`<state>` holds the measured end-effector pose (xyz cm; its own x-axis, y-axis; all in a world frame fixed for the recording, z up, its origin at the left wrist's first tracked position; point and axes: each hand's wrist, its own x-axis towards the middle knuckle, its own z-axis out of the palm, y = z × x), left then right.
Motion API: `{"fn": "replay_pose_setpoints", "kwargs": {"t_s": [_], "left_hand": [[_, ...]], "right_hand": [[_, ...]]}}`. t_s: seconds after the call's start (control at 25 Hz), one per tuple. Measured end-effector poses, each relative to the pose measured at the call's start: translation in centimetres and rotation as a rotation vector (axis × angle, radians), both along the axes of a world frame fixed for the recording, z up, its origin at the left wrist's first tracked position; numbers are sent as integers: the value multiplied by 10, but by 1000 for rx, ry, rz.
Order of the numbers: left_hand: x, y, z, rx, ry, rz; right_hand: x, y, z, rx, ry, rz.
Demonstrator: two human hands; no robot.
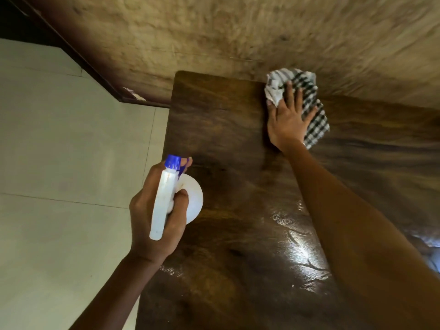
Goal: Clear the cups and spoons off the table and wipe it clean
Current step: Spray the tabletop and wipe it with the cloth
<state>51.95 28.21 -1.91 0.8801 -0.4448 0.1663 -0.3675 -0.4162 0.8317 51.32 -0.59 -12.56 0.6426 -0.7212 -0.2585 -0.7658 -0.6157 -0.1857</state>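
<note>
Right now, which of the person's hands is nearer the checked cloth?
Right. The right hand presses on the checked cloth; the left hand grips the spray bottle, well apart.

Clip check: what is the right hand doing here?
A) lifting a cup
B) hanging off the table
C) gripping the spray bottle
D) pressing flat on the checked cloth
D: the right hand lies with its fingers spread on the checked cloth on the table, while the left hand grips the spray bottle.

bare left hand and right hand; both forearms uncovered to the frame edge.
</note>
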Motion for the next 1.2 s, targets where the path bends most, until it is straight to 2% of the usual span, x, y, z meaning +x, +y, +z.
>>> {"fn": "replay_pose_setpoints", "kwargs": {"t_s": [0.08,0.16,0.36,0.44,0.52,0.6,0.72,0.8,0.88,1.0,1.2], "left_hand": [[2,4,-4,-23,42,-5],[2,5,-7,-24,84,10],[-1,-1,-9,41,81,8],[-3,-2,-10,28,111,2],[-4,-1,-13,14,128,15],[-5,-3,-14,-16,157,36],[-7,-8,-11,-15,116,74],[-18,-4,-4,-11,61,163],[-30,11,4,-20,46,223],[-47,55,13,-44,24,259],[-84,128,24,-85,141,252]], "right_hand": [[-15,2,2,4,15,-64],[-25,25,2,-34,34,48],[-98,117,3,-68,44,754],[-133,115,1,-60,18,863],[-146,81,-5,-126,16,771],[-130,41,-6,-151,12,499],[-74,4,1,-17,17,127],[-45,17,2,-3,13,71],[-30,55,2,18,23,150],[-39,140,1,-52,85,422],[-121,290,5,-31,61,837]]}}
